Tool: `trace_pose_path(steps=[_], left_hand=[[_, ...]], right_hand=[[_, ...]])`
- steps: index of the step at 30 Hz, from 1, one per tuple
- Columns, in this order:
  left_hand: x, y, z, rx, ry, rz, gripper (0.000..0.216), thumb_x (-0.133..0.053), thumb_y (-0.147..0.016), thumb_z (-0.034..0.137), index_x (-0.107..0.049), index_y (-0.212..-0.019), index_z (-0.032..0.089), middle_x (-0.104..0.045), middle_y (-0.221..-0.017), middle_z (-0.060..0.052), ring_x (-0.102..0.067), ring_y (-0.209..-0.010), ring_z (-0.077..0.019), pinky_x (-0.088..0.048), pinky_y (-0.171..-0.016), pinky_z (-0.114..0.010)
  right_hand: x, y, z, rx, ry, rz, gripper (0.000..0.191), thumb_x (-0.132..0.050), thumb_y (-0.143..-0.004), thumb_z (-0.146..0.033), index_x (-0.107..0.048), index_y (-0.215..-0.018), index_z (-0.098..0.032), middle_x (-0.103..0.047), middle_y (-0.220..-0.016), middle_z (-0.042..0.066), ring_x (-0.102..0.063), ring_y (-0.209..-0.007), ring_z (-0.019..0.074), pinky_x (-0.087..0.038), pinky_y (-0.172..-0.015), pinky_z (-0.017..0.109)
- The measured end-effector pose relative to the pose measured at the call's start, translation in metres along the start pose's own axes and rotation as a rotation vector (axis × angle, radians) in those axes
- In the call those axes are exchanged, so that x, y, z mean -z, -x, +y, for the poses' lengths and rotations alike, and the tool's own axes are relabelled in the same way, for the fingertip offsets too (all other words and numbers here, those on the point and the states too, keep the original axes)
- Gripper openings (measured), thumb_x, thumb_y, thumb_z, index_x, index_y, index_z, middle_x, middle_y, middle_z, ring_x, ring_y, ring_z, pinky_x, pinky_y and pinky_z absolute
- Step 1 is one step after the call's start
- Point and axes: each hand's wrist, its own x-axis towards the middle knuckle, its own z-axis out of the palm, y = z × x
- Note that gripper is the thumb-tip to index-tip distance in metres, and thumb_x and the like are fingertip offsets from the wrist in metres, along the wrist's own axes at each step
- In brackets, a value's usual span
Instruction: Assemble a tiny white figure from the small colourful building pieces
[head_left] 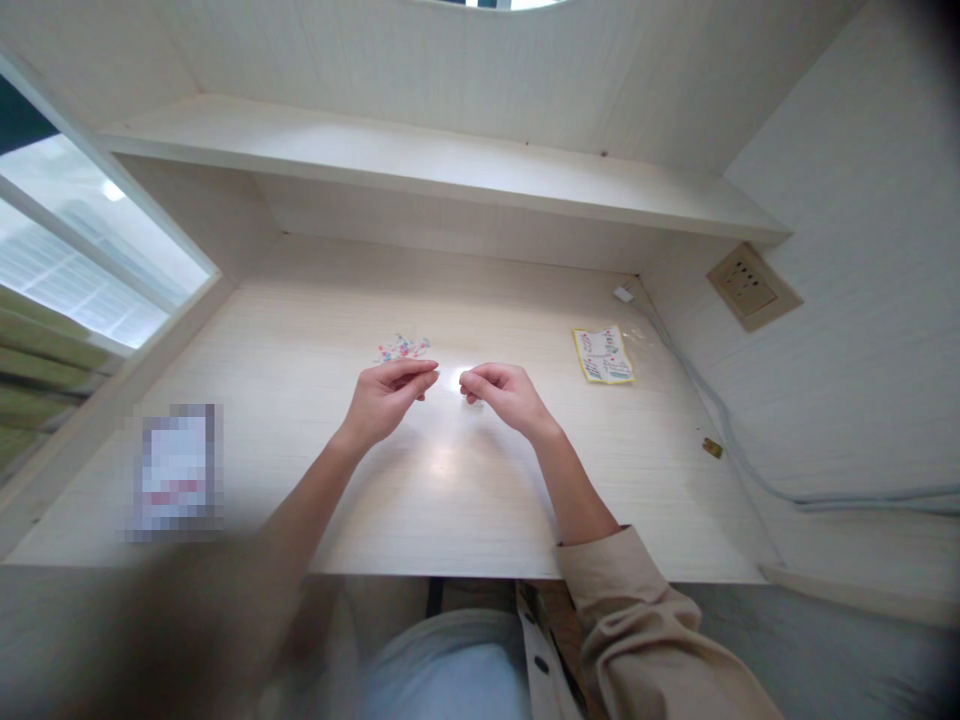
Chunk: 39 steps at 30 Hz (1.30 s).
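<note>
Both my hands hover over the middle of a pale wooden desk [450, 500]. My left hand [390, 395] has its fingers pressed together in a pinch, tips pointing right. My right hand [502, 392] is curled in a pinch facing it, a small gap between the two. Whatever they hold is too small to make out. A little heap of tiny pink, blue and white pieces [403, 348] lies on the desk just beyond my left hand.
A yellow-edged printed card in clear wrapping [604, 355] lies to the right. A blurred card [176, 470] sits at front left. A grey cable [720, 420] runs along the right wall under a socket [750, 287]. A shelf [450, 165] overhangs the back; a window is left.
</note>
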Motion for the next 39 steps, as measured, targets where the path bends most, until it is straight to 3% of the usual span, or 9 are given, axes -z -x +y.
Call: trace_pose_path(steps=[19, 28, 33, 39], left_hand=[[0.013, 0.007, -0.011, 0.065, -0.028, 0.008, 0.028, -0.079, -0.068, 0.037, -0.073, -0.086, 0.016, -0.074, -0.086, -0.007, -0.069, -0.077, -0.0181, -0.057, -0.076, -0.030], [0.062, 0.027, -0.015, 0.109, -0.068, 0.033, 0.028, -0.076, -0.072, 0.039, -0.072, -0.086, 0.015, -0.073, -0.088, -0.008, -0.069, -0.080, -0.0187, -0.057, -0.079, -0.033], [0.096, 0.035, -0.017, 0.129, -0.124, 0.086, 0.027, -0.075, -0.072, 0.038, -0.072, -0.086, 0.015, -0.073, -0.085, -0.007, -0.068, -0.076, -0.0174, -0.056, -0.075, -0.031], [0.112, 0.041, -0.027, 0.149, -0.058, 0.113, 0.024, -0.076, -0.070, 0.036, -0.073, -0.083, 0.016, -0.073, -0.083, -0.007, -0.068, -0.075, -0.0173, -0.055, -0.074, -0.031]], right_hand=[[0.000, -0.001, 0.004, -0.016, -0.016, 0.015, 0.036, -0.063, -0.081, -0.051, -0.071, -0.081, -0.016, -0.069, -0.076, 0.004, -0.063, -0.067, 0.0137, -0.051, -0.067, 0.026], [-0.004, -0.006, 0.007, -0.049, 0.007, 0.084, 0.037, -0.066, -0.078, -0.051, -0.070, -0.080, -0.015, -0.070, -0.074, 0.006, -0.063, -0.065, 0.0144, -0.051, -0.065, 0.028], [-0.022, -0.023, -0.011, 0.024, 0.204, -0.019, 0.034, -0.062, -0.081, -0.048, -0.072, -0.083, -0.015, -0.068, -0.071, 0.005, -0.062, -0.065, 0.0152, -0.048, -0.061, 0.026], [-0.050, -0.054, -0.018, 0.105, 0.454, -0.113, 0.033, -0.057, -0.085, -0.045, -0.073, -0.085, -0.016, -0.071, -0.076, 0.005, -0.062, -0.069, 0.0154, -0.045, -0.065, 0.025]])
